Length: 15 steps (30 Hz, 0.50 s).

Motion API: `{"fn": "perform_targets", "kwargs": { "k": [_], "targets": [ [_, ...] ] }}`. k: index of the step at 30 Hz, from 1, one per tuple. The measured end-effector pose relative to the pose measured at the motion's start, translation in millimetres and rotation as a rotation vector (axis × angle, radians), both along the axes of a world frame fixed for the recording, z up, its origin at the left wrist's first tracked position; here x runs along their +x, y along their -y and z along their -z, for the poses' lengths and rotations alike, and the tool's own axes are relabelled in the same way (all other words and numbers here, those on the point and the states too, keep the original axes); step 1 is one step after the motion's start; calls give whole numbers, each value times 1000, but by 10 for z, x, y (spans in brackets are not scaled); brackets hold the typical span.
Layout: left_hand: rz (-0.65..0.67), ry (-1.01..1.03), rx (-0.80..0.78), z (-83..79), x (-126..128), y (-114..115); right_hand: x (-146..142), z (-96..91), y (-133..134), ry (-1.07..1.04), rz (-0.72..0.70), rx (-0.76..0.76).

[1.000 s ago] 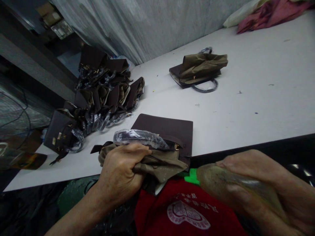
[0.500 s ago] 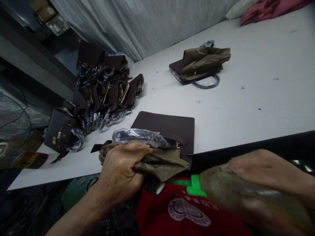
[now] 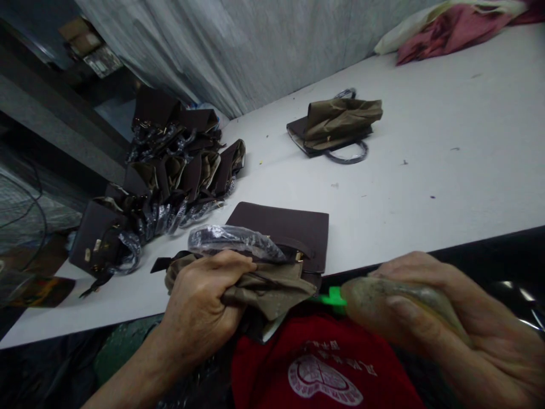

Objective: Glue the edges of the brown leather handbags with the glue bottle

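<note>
My left hand [image 3: 200, 315] is closed on the olive lining [image 3: 276, 287] pulled out of a dark brown handbag [image 3: 289, 230] that lies at the white table's [image 3: 426, 170] near edge. The bag's plastic-wrapped handle [image 3: 232, 241] arches just above my fingers. My right hand [image 3: 447, 318] is wrapped round a murky squeeze bottle [image 3: 400, 309] with a green nozzle [image 3: 334, 298]. The nozzle tip is close to the lining's right edge.
A pile of several more brown handbags [image 3: 166, 170] lies on the table's left. One further bag with its lining out [image 3: 336, 128] sits mid-table. Pink and white cloth [image 3: 447, 28] lies at the far right corner. A red garment with a white print [image 3: 319, 369] is below me.
The bottle's green nozzle has moved up and left, nearer the lining. My left hand keeps the same grip. The view has shifted slightly.
</note>
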<state>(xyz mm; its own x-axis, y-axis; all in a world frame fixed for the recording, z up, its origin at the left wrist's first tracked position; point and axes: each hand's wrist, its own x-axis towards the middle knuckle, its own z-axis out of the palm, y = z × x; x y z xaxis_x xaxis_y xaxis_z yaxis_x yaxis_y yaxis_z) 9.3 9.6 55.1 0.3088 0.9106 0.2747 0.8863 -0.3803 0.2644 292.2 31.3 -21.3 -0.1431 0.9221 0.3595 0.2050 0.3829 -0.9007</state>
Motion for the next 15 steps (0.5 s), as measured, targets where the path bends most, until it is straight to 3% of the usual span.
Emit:
{"fn": "perform_targets", "kwargs": {
  "k": [2, 4, 6, 8, 12, 15],
  "targets": [
    [-7, 22, -6, -34, -37, -16, -77, 17, 24, -187, -40, -155],
    [-48, 54, -12, -95, -110, -34, -162, 47, 25, -453, -57, -419],
    [-115, 94, -11, -174, -201, -45, -204, 88, -36, -720, 3, -683],
    [-185, 119, 14, -250, -280, -42, -180, 128, -151, -914, 132, -841],
    [-275, 146, 101, -323, -332, -1, 14, 218, -371, -1064, 387, -956],
    [-311, 155, 102, -309, -332, 22, 194, 361, -438, -1019, 425, -910]
  ]
}}
